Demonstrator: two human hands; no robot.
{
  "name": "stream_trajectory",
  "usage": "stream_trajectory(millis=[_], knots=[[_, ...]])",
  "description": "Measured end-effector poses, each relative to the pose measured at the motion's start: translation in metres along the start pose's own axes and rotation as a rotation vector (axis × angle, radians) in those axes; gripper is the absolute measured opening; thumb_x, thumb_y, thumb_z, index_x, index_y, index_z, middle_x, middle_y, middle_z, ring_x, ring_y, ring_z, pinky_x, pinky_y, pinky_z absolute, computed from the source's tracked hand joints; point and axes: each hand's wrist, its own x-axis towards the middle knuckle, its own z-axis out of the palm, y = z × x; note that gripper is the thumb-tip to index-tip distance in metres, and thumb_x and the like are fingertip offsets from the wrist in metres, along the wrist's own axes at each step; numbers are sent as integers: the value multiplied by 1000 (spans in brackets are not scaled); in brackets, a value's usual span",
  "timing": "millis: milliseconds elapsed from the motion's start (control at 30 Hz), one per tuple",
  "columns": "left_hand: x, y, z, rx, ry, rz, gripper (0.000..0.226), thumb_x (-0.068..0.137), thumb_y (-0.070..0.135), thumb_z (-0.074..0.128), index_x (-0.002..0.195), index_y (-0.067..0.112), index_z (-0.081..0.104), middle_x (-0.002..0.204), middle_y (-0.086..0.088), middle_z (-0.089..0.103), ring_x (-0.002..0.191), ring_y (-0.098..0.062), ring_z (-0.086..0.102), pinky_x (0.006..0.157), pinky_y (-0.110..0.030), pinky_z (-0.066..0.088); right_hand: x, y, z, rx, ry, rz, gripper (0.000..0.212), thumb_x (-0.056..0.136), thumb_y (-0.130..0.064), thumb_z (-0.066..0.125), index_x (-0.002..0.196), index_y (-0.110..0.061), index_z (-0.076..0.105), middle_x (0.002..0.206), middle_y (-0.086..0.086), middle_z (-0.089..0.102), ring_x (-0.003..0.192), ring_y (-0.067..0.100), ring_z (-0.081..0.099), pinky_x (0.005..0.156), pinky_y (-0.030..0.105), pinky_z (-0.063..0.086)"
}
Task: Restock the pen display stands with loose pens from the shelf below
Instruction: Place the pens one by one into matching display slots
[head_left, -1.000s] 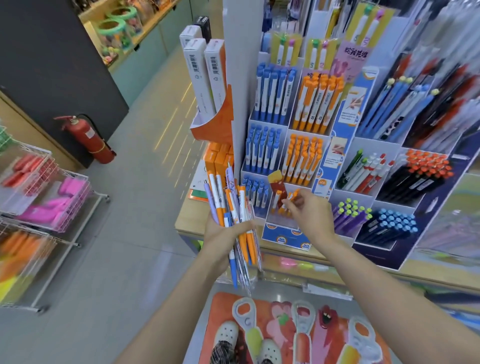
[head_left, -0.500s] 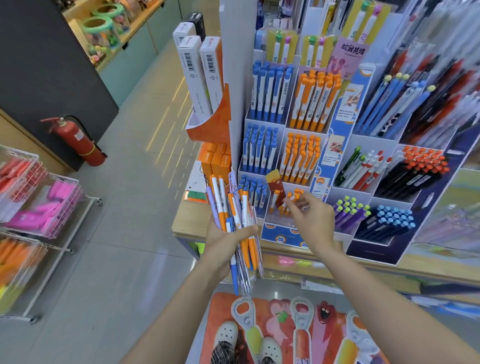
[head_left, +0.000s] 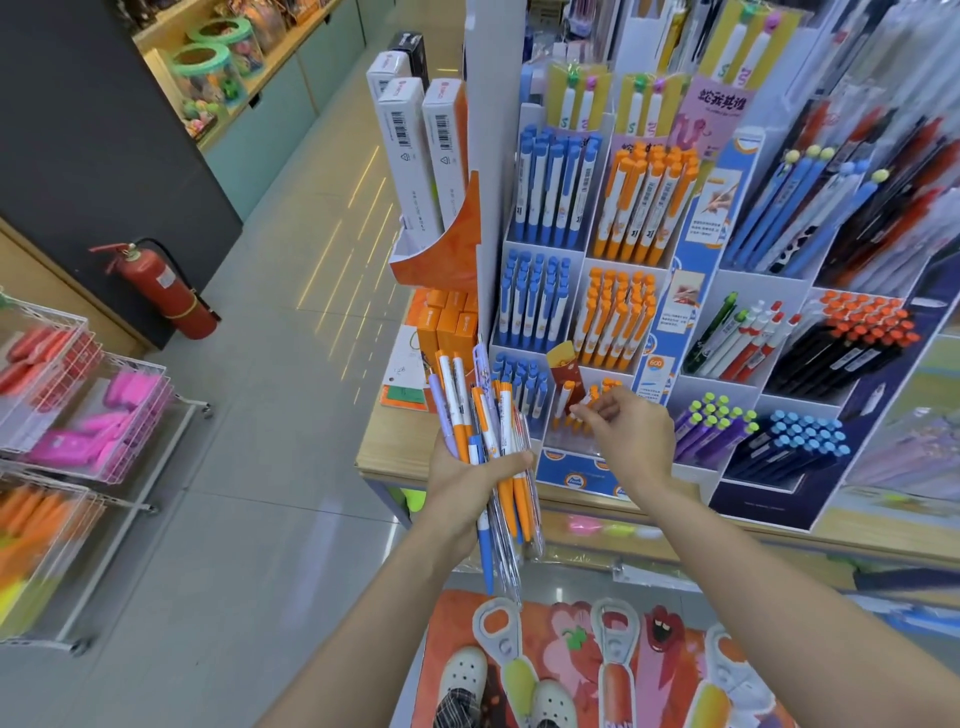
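Just ahead of the right hand (head_left: 631, 441), its curled fingertips (head_left: 584, 413) pinch an orange-and-white pen (head_left: 589, 397) at the display stand's (head_left: 571, 470) lowest orange compartment. Left of that hand and slightly nearer, the left hand (head_left: 467, 480) is clamped around a bundle of loose pens (head_left: 488, 415), tips fanning upward.

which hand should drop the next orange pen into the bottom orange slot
Right. The right hand is already at the bottom orange compartment, fingers pinching a pen there. The left hand is full, gripping the bundle of loose pens.
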Motion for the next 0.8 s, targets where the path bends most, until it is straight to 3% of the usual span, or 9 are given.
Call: stream_trajectory(millis=[133, 267, 333, 500, 700, 800], knots=[[2, -2, 3, 13, -12, -10, 63, 74, -2, 84, 128, 18, 57, 103, -1, 77, 93, -19, 75, 74, -35, 62, 1, -6, -3, 87, 63, -24, 33, 77, -44, 79, 80, -15, 65, 69, -5, 64, 66, 14, 61, 59, 29, 48], [2, -4, 6, 10, -33, -12, 65, 74, -2, 84, 130, 17, 56, 106, -4, 77, 95, -21, 75, 72, -35, 61, -5, -7, -8, 157, 104, -231, 27, 82, -31, 78, 103, -16, 70, 82, -5, 67, 70, 11, 60, 63, 27, 50], [0, -5, 8, 4, -36, -21, 65, 74, -2, 84, 130, 16, 56, 106, -5, 76, 94, -22, 75, 71, -35, 61, -4, -4, -7, 140, 111, -291, 21, 84, -29, 76, 99, -14, 75, 85, -2, 69, 73, 12, 62, 67, 31, 54], [-4, -4, 10, 13, -30, -23, 61, 75, -5, 82, 126, 16, 58, 101, -3, 78, 89, -19, 76, 64, -30, 60, 7, -11, -4, 82, 59, -232, 24, 85, -36, 73, 93, -13, 75, 77, 1, 71, 71, 15, 66, 66, 28, 52], [-6, -5, 7, 24, -35, -20, 60, 75, -4, 82, 126, 19, 58, 101, -1, 78, 92, -19, 75, 69, -34, 62, 10, -10, -4, 44, -63, -237, 22, 89, -20, 70, 109, -11, 74, 91, 6, 75, 81, 21, 70, 76, 40, 59], [-7, -6, 6, 33, -41, -20, 59, 76, -3, 82, 125, 20, 58, 100, -1, 78, 91, -19, 75, 68, -33, 61, 8, -9, -7, -101, -19, -251, 22, 90, -25, 68, 109, -15, 74, 98, 6, 67, 84, 28, 67, 67, 37, 55]])
